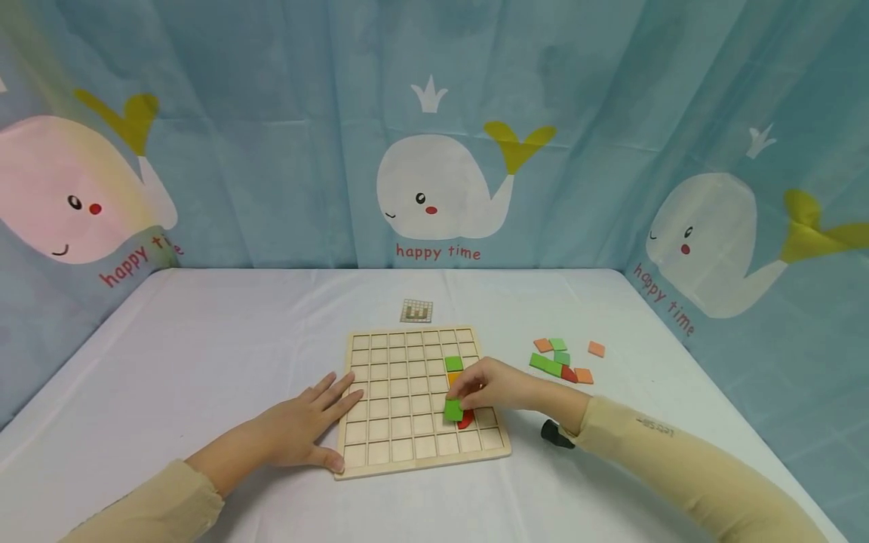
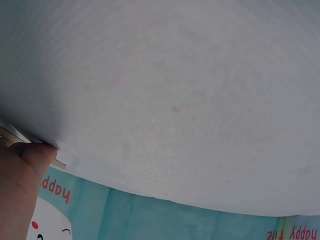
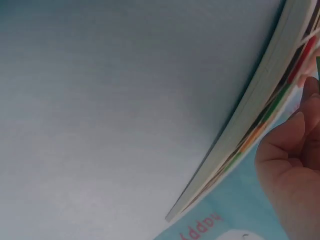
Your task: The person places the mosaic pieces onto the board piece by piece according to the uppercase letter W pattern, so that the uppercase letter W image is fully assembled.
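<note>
A wooden grid board [image 1: 378,428] lies flat on the white table, its squares mostly bare. My left hand [image 1: 299,424] rests at the board's left side, fingers spread over its edge and thumb at the near left corner. With thumb and fingers, my right hand [image 1: 495,383] pinches a green square tile [image 1: 453,411] over the board's right half. Close beside that tile is a red piece [image 1: 466,420] with a curved edge. Farther up the same column sit another green tile [image 1: 453,363] and an orange tile [image 1: 454,377], partly covered by the fingers.
Right of the board lie several loose pieces: green tiles [image 1: 545,365], orange tiles [image 1: 584,375] and a red curved piece [image 1: 569,373]. Behind the board is a small pattern card [image 1: 416,311]. A black object [image 1: 557,434] shows by the right sleeve. A whale-print curtain [image 1: 292,151] surrounds the table.
</note>
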Available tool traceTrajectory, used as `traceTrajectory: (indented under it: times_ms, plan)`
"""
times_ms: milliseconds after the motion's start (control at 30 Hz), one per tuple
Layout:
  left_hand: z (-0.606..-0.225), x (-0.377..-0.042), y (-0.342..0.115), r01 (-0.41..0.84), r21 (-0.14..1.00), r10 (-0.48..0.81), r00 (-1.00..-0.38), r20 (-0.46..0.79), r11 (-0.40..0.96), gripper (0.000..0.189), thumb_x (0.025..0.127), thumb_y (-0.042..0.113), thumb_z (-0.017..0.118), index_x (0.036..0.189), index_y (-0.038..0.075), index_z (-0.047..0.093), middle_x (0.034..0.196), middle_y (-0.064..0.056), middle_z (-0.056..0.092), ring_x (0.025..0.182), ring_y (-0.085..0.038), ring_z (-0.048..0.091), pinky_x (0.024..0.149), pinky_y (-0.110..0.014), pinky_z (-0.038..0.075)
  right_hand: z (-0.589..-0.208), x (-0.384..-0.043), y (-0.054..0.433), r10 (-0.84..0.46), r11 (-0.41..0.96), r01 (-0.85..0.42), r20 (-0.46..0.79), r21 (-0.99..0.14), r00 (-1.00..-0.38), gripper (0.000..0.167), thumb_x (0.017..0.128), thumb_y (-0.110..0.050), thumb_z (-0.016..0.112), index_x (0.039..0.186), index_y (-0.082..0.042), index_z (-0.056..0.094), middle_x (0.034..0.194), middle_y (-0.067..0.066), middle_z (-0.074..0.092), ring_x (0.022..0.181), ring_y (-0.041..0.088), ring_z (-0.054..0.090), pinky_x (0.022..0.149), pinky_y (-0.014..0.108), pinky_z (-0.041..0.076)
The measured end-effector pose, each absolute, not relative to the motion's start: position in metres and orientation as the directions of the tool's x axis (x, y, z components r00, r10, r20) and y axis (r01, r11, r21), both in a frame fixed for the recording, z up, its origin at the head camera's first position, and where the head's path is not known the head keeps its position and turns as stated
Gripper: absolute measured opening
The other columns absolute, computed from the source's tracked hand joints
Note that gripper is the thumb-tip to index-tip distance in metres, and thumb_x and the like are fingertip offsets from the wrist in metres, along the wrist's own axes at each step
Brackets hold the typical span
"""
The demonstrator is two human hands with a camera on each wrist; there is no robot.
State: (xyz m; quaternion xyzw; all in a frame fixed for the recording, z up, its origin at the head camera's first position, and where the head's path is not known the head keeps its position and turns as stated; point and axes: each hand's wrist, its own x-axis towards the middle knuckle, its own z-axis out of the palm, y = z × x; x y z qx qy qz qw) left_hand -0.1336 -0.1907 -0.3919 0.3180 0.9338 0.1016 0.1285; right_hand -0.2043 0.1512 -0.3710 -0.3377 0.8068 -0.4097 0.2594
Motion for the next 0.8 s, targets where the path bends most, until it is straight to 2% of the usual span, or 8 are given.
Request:
traceTrajectory:
  times_ms: [233, 367, 800]
  plan:
    - [-0.39, -0.132, -0.19, 0.566, 0.265, 0.616, -0.768, -0.172, 0.78, 0.105, 0.077, 0.07, 0.058, 0.153, 0.005, 0.027, 0.159, -0.021, 0.012, 0.141, -0.049, 0.016, 0.096, -0.063, 0.039, -0.373, -0.204, 0.142, -0.774, 0.45, -0.384, -0.138, -0.806, -0.618, 0.015, 0.088, 0.005, 0.067, 0.101, 0.0, 0.074, 0.089, -0.001, 0.071, 0.077, 0.005, 0.058, 0.071, 0.021, 0.05]
    - [-0.389, -0.131, -0.189, 0.566, 0.263, 0.615, -0.77, -0.172, 0.781, 0.105, 0.077, 0.07, 0.058, 0.153, 0.005, 0.026, 0.159, -0.021, 0.012, 0.141, -0.049, 0.015, 0.095, -0.063, 0.039, -0.374, -0.204, 0.139, -0.785, 0.454, -0.4, -0.144, -0.796, -0.603, 0.014, 0.088, 0.004, 0.068, 0.099, -0.001, 0.075, 0.086, -0.002, 0.07, 0.074, 0.005, 0.057, 0.068, 0.022, 0.049]
    - [-0.388, -0.131, -0.188, 0.561, 0.267, 0.612, -0.77, -0.18, 0.784, 0.106, 0.077, 0.072, 0.057, 0.153, 0.005, 0.025, 0.16, -0.021, 0.011, 0.142, -0.048, 0.014, 0.099, -0.064, 0.036, -0.374, -0.201, 0.136, -0.796, 0.47, -0.425, -0.163, -0.774, -0.584, 0.015, 0.086, 0.003, 0.071, 0.098, -0.004, 0.075, 0.084, -0.004, 0.065, 0.075, 0.005, 0.057, 0.069, 0.022, 0.049]
